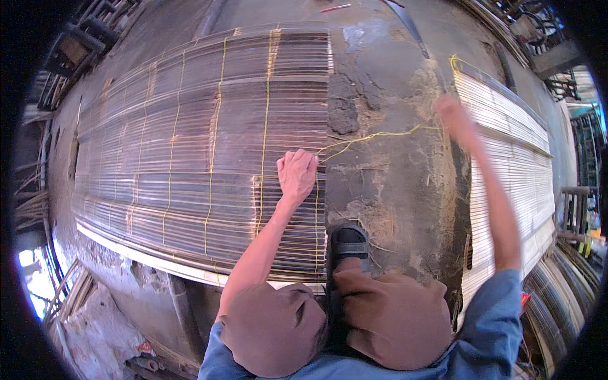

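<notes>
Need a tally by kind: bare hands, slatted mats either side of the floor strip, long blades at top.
Bare hands: 2 (left hand, right hand)
Slatted mats: 2 (brown mat, pale mat)
Long blade: 1
Total: 5

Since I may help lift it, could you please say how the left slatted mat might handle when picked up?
The slatted mat likely folds between its slats, linked by yellow cords. Thin slats could snap; visible gaps suggest it is light.
</notes>
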A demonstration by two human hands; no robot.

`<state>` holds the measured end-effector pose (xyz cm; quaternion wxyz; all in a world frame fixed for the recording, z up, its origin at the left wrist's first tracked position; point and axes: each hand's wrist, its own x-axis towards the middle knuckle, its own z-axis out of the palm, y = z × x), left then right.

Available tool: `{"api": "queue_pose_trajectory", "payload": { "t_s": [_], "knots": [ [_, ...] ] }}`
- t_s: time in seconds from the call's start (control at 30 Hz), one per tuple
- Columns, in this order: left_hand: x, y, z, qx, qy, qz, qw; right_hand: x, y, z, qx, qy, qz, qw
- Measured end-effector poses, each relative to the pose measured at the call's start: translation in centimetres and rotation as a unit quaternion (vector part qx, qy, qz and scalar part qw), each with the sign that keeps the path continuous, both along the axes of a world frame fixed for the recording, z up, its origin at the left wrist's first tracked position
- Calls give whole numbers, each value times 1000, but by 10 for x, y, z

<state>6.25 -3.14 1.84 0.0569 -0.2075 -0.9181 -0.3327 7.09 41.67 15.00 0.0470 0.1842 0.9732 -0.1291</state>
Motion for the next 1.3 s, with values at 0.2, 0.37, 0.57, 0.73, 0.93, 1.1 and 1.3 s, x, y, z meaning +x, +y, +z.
{"api": "queue_pose_trajectory", "payload": {
  "t_s": [0.2, 0.37, 0.57, 0.73, 0.93, 1.1, 1.3],
  "knots": [
    [-2, 9, -3, -13, -6, -22, 1000, 44, -262, -121, -538, 11, -87, 838],
    [-1, 2, -3, -9, 0, -15, 1000, 17, -301, -108, -688, 70, -188, 697],
    [-2, -4, -1, -19, -6, -15, 1000, -41, -154, -48, -779, 254, -224, 527],
    [-1, 12, -10, 8, 3, -25, 1000, -37, 137, 106, -736, 409, -156, 515],
    [-2, 2, -6, -8, -9, -9, 1000, -25, 262, 293, -688, 348, 56, 635],
    [-3, -1, 0, 18, -13, -6, 1000, -38, 159, 190, 354, -75, -19, 932],
    [-1, -10, -3, 10, -26, 2, 1000, 9, -88, -57, 114, -63, 119, 984]
  ]
}}
